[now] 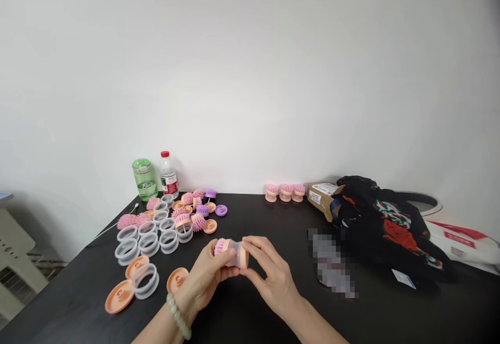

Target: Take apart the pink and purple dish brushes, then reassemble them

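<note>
A round brush [235, 255] lies on its side between my hands, with pink bristles at the left, a clear body and a peach cap at the right. My left hand [213, 268] is closed around its bristle end and clear body, thumb on top. With fingertips and thumb, my right hand [267, 271] grips the rim of the peach cap. Left of my hands are loose clear rings [145, 281], peach caps [120, 297] and pink bristle heads [198, 222], plus a few purple parts [221, 210]. Against the wall stand three assembled pink brushes [286, 193].
A green bottle [145, 180] and a red-capped water bottle [168, 176] stand at the back left. To the right are a cardboard box [321, 200], a black patterned bag [375, 240], a white-and-red bag [463, 242] and a blurred-out flat item [332, 266] on the black table [253, 219].
</note>
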The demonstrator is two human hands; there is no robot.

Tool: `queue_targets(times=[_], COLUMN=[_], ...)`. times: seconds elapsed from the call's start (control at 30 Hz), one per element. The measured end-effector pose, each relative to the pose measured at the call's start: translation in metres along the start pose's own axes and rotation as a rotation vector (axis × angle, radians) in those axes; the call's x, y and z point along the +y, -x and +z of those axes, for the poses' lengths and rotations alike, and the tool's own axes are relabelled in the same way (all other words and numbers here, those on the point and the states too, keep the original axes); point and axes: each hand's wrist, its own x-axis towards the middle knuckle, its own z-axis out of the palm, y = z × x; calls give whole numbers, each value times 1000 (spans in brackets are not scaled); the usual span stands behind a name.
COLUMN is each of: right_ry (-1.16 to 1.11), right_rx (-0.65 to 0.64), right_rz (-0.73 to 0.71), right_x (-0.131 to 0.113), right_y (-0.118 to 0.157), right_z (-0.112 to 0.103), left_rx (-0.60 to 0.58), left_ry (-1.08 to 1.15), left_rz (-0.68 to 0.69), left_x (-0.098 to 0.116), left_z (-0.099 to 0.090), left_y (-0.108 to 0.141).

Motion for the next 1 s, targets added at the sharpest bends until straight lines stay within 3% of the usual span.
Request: queue_targets(times=[0.1,0.3,0.37,0.43,0.57,0.73,0.8,1.0], right_ry=[-37,-453,-543,-533,-349,-128,-117,-222], right_rx=[0,-198,-207,-183,-115,-165,-165,-175], right_rz=[100,770,853,786,515,268,260,415], right_x=[0,6,9,11,14,13,14,22], right_y=[-1,-2,-1,1,4,4,3,3], right_z=[-1,6,8,8,5,1,0,-3], left_rx=[-35,-77,-58,3,124,126,91,36], left_ry=[-5,-174,-172,-145,-77,-58,-89,-92], left_rz=[29,236,242,230,172,162,192,200], left_x=[1,0,-1,0,4,7,6,4], left_z=[-1,0,1,2,3,1,0,2], left_y=[1,2,3,3,2,2,2,3])
